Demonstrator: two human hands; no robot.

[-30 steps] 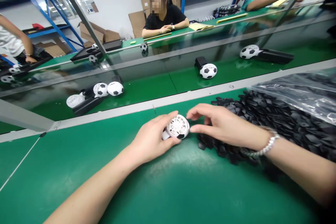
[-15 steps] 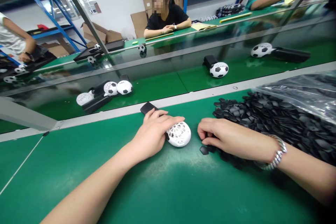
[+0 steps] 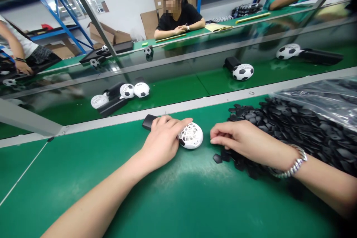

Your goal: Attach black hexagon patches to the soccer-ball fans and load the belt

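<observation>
Arching palm-down, the left hand (image 3: 163,139) grips the white ball (image 3: 194,137).

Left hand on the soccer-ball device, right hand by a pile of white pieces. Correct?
Not white: the head view shows the right hand by a pile of black pieces. The left hand is on the soccer-ball device.

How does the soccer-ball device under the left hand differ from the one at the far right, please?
The left hand holds the near soccer-ball device; no hand touches the far-right soccer-ball device. The near device's handle points left; the far-right device's handle points right. The near device shows mainly white openwork; the far-right device shows several black patches. Both have rounded white heads and black handles.
</observation>
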